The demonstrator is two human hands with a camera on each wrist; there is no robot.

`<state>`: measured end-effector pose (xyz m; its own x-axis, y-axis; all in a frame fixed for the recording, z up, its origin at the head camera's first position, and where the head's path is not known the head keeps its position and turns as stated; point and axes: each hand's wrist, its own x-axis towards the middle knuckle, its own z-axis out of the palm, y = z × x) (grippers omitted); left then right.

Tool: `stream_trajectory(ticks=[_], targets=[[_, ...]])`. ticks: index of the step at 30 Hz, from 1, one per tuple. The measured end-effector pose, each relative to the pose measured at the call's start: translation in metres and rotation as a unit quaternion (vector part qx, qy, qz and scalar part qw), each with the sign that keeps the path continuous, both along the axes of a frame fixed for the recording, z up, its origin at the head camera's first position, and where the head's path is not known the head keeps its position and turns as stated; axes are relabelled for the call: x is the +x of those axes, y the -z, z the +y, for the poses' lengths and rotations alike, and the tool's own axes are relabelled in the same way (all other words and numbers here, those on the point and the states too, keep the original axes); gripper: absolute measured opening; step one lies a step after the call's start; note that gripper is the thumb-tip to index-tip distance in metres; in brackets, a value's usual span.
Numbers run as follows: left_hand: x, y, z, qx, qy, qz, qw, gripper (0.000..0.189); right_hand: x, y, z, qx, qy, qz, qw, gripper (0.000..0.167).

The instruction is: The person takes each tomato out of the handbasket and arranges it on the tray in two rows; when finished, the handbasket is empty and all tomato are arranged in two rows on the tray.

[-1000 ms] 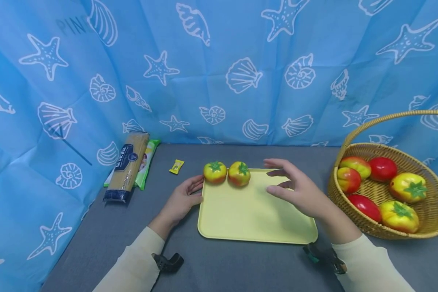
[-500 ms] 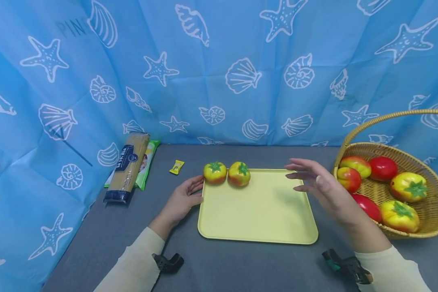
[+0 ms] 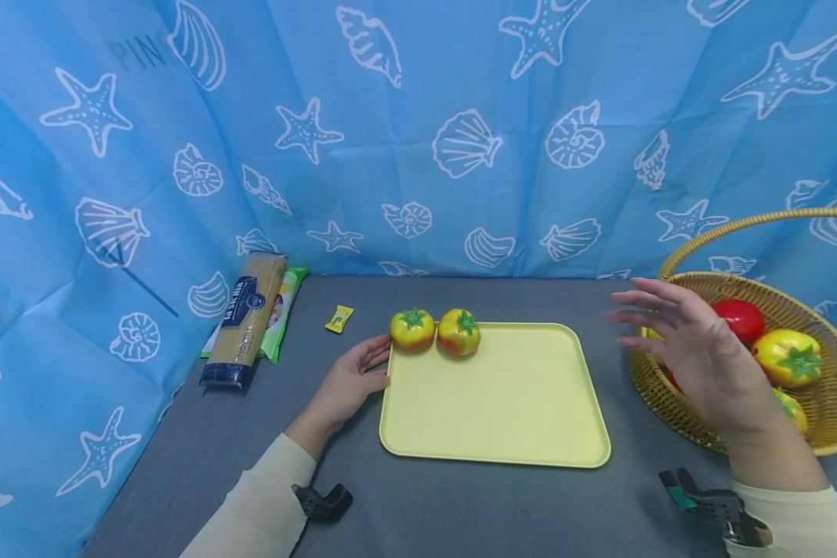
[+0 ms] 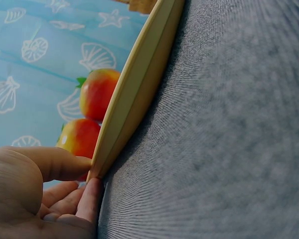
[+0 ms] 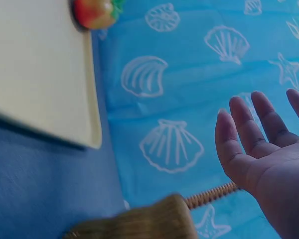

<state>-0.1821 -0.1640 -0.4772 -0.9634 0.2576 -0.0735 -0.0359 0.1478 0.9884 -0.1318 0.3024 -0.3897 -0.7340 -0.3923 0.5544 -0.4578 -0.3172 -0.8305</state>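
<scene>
Pale yellow rectangular tray with rounded corners point(image 3: 495, 403) was sitting flat on the gray tabletop point(image 3: 488, 504), with two shiny yellow-and-red tomatoes point(image 3: 412, 333) with green leafy tops parked side by side at its far left corner. Left hand point(image 3: 349, 380) had that tray's left edge between thumb and fingers, right by the nearer tomato. Right hand point(image 3: 711, 364) was wide, fingers spread, over the left side of a tan woven wicker basket point(image 3: 835, 380) with more red and yellow produce point(image 3: 788, 357) in it, well apart from the tray.
</scene>
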Motion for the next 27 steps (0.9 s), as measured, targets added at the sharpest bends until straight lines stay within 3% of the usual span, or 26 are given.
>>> stream_trajectory(ticks=[8,15,19,23,27], targets=[[-0.001,0.002,0.001,0.005,0.001,0.0,1.0,0.075,0.009,-0.005,0.023,-0.027,0.045,-0.011,0.9985,0.06],[-0.002,0.003,0.001,0.002,-0.007,-0.003,1.0,0.075,0.01,-0.002,0.042,-0.025,0.113,-0.032,0.9928,0.06],[-0.003,0.004,0.001,-0.001,-0.01,-0.004,0.9999,0.075,0.011,0.002,0.05,-0.021,0.161,-0.057,0.9851,0.058],[-0.003,0.004,0.002,0.002,-0.01,-0.004,0.9999,0.075,0.013,0.002,0.052,-0.018,0.22,-0.103,0.9699,0.057],[-0.003,0.003,0.002,0.002,-0.008,-0.002,1.0,0.075,0.012,0.008,0.059,-0.024,0.24,-0.126,0.9622,0.056]])
